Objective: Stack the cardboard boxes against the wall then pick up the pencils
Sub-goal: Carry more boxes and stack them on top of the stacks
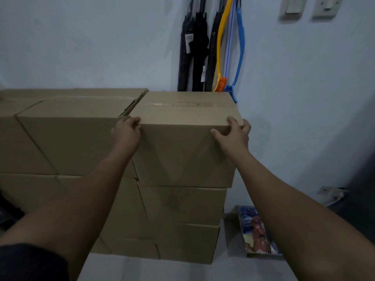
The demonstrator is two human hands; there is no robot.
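Top box set on the right pile

The left hand (126, 129) and right hand (233, 131) gripped the near top corners of the top cardboard box (182, 138), one on each side. It sat far from the person, by the wall (91, 47), sticking out a little. No pencils showed.

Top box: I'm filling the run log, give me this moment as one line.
phase: stacking | left hand + right hand: gripping top box front corners | box: on right stack | pencils: not visible
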